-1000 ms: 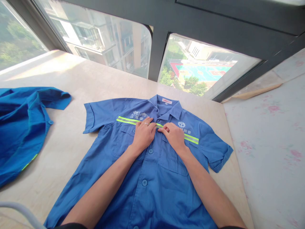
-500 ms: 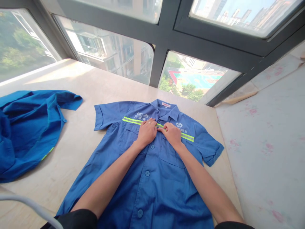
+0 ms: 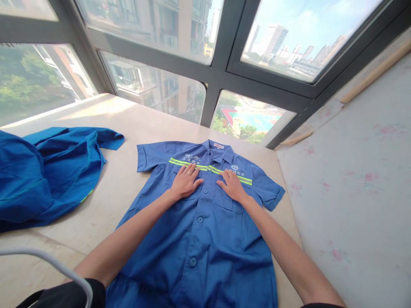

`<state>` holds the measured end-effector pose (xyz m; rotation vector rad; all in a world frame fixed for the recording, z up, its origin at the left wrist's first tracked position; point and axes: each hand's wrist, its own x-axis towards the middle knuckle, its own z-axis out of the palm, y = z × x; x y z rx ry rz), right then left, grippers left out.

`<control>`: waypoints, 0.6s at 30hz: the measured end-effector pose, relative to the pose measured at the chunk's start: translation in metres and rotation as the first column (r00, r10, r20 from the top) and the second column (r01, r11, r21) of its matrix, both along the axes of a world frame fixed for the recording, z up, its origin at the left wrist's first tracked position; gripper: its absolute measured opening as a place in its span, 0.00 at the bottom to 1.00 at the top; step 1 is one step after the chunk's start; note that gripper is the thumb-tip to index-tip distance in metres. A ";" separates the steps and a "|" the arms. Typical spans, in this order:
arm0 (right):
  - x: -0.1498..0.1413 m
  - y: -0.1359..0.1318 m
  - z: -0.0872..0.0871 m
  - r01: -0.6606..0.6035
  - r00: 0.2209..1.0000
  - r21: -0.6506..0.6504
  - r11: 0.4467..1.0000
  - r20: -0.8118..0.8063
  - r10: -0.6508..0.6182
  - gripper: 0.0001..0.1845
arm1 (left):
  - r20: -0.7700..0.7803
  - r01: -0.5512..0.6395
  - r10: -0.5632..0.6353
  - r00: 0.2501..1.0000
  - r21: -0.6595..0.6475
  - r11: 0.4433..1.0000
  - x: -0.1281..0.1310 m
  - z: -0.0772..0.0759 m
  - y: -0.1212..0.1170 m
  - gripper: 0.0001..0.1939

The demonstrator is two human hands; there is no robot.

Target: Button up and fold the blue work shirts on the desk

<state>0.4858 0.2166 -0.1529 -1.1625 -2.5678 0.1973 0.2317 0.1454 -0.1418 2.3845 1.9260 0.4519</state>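
Short-sleeved blue cloth shirt with yellow-green chest stripes (image 3: 221, 239) lies front-up on a pale, smooth window ledge (image 3: 150, 128), lower end cut off by the frame. Left hand (image 3: 186, 182) and right hand (image 3: 233, 186) rest palm-down on its chest, fingers wide and loose, partly hiding the pockets. Crumpled bright-blue cloth garment (image 3: 70, 171) runs out of view at left.

a pale surface (image 3: 128, 124) bears a shirt (image 3: 221, 239) (spread flat) and rumpled garment (image 3: 64, 175).
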 end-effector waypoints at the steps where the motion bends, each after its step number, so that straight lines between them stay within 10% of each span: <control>1: 0.007 -0.005 -0.001 0.004 0.999 0.005 1.000 0.046 -0.005 0.26 | -0.018 -0.021 0.021 1.000 -0.016 1.000 -0.010 0.001 -0.005 0.33; 18: 0.085 -0.046 0.003 0.324 0.877 0.065 0.944 0.352 -0.325 0.34 | -0.121 -0.155 0.139 0.983 -0.135 0.979 -0.137 0.011 -0.053 0.36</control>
